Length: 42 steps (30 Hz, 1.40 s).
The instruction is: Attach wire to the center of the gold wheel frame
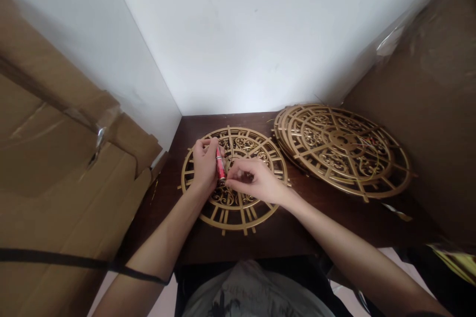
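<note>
A gold openwork clock dial [219,220] with Roman numeral bars lies flat on the dark table before me. Over its middle, my left hand [205,161] is closed round a red battery [220,164], which points down toward me. Just right of the battery's near end is my right hand [255,178], its thumb and fingers curled together in a pinch. Whatever sits between those fingertips is too small to make out. The hands cover the centre of the dial.
More gold clock dials [342,148] are stacked at the right, leaning slightly. A small brush-like item [397,212] lies near them on the dark table [256,247]. Cardboard stands at the left [67,183] and right [427,109], with a white wall [260,34] behind.
</note>
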Motion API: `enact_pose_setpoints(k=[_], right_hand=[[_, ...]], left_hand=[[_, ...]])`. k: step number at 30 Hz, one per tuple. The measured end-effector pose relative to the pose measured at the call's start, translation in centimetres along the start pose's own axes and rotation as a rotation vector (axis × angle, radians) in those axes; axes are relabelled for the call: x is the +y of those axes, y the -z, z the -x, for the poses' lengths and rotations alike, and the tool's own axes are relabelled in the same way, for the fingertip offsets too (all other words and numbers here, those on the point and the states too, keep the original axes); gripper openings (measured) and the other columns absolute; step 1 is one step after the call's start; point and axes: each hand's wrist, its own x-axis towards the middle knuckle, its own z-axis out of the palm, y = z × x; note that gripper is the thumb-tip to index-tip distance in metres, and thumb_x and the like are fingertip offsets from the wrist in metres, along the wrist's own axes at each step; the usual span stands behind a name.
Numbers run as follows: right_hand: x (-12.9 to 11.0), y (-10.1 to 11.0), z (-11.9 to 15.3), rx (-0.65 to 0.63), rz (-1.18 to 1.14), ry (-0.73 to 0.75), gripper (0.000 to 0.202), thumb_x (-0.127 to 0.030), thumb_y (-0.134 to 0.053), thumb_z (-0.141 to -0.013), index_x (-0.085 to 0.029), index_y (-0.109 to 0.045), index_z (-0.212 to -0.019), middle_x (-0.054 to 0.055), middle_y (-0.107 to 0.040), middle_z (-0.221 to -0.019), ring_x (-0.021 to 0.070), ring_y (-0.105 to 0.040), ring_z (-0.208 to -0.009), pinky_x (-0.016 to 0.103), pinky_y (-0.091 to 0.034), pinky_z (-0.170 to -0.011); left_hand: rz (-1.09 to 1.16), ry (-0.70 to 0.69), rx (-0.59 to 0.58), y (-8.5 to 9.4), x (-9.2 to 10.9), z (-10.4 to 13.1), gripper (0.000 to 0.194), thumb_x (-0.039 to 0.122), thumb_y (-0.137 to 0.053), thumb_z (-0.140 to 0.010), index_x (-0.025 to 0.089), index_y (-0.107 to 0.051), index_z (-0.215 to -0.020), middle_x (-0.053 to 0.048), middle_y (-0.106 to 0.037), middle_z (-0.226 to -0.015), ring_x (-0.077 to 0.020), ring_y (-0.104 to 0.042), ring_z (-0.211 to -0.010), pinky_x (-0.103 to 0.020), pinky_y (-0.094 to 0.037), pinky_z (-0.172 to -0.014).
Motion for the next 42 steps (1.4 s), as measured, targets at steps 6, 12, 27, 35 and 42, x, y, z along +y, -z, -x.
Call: enact_pose_setpoints(k=[6,12,27,35,42], right_hand=[[0.1,-0.1,0.1,0.009,0.069,0.035,0.008,-0.021,-0.062,-0.080,-0.018,-0.061,-0.073,-0.004,-0.047,-0.064,0.0086,-0.044,-0.057,0.021,-0.037,-0.055],[0.4,-0.3,0.4,0.039,0.186,0.133,0.009,-0.024,-0.059,-0.082,-0.018,-0.060,-0.075,-0.003,-0.046,-0.063,0.0095,-0.044,-0.058,0.022,-0.038,-0.056],[0.3,-1.0,0.7,0.149,0.316,0.119,0.010,-0.020,-0.055,-0.080,-0.018,-0.054,-0.070,-0.004,-0.043,-0.062,0.0081,-0.040,-0.054,0.022,-0.032,-0.052],[0.2,-1.1,0.7,0.206,0.392,0.179,0.011,-0.018,-0.054,-0.078,-0.018,-0.051,-0.067,-0.005,-0.044,-0.059,0.0072,-0.038,-0.052,0.021,-0.030,-0.051],[0.3,-1.1,0.7,0.219,0.421,0.191,0.011,-0.017,-0.054,-0.077,-0.018,-0.052,-0.067,-0.005,-0.046,-0.059,0.0066,-0.038,-0.051,0.020,-0.030,-0.051]], left_hand=[[-0.003,-0.006,-0.003,0.0,-0.1,-0.1,0.027,0.031,-0.060,-0.078,0.021,-0.035,-0.082,0.009,-0.050,-0.051,-0.0054,-0.038,-0.032,-0.015,-0.030,-0.031],[0.004,-0.006,0.005,-0.1,-0.1,0.0,0.027,0.030,-0.059,-0.078,0.021,-0.035,-0.082,0.009,-0.049,-0.051,-0.0052,-0.039,-0.032,-0.015,-0.031,-0.032],[-0.025,-0.057,0.037,0.0,-0.3,-0.1,0.025,0.029,-0.059,-0.078,0.020,-0.036,-0.081,0.009,-0.051,-0.050,-0.0056,-0.039,-0.031,-0.016,-0.031,-0.030],[-0.039,-0.080,0.058,0.1,-0.6,-0.3,0.025,0.029,-0.060,-0.076,0.020,-0.037,-0.080,0.008,-0.052,-0.051,-0.0063,-0.041,-0.032,-0.016,-0.033,-0.032],[-0.035,-0.077,0.065,0.0,-0.7,-0.4,0.025,0.029,-0.060,-0.076,0.020,-0.037,-0.080,0.008,-0.052,-0.050,-0.0064,-0.041,-0.032,-0.017,-0.034,-0.032]])
